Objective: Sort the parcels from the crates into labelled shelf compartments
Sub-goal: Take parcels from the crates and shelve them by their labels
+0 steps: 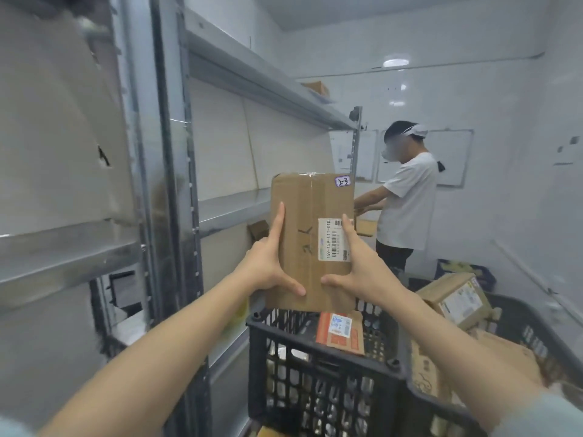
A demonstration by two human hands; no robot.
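Observation:
I hold a tall brown cardboard parcel upright above a black plastic crate. It bears a white barcode label and a small sticker marked 23 at its top right corner. My left hand grips its lower left edge and my right hand its lower right edge. Each index finger lies straight up the front face and each thumb runs across the bottom; the other fingers are hidden behind. An orange and brown parcel lies inside the crate. Grey metal shelves stand to the left.
A second black crate at the right holds several cardboard boxes. Another person in a white shirt stands at the far end of the shelf, handling a box. White walls close the narrow aisle.

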